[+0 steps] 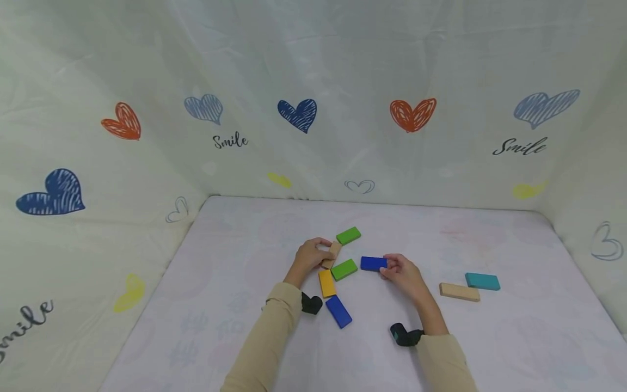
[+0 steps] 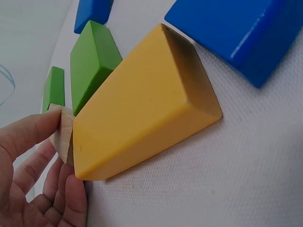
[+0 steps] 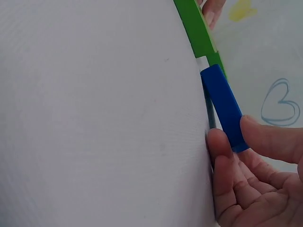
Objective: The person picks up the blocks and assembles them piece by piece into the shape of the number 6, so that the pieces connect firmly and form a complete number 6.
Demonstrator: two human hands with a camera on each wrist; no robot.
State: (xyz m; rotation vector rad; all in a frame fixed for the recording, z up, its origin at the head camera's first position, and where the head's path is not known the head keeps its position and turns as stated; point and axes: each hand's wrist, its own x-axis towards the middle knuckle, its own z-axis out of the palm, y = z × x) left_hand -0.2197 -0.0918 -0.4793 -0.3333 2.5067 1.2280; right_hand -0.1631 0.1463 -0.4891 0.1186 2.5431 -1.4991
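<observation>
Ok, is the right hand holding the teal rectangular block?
No, the right hand pinches a blue rectangular block, while the teal rectangular block lies apart on the white tabletop.

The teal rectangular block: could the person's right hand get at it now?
Probably not yet: the right hand pinches a blue rectangular block. Emptied, it likely could: nothing covers the teal block, though a tan wooden block lies beside it.

Pale heart-printed walls [image 1: 352, 65], whitish tabletop [image 1: 369, 305]
</observation>
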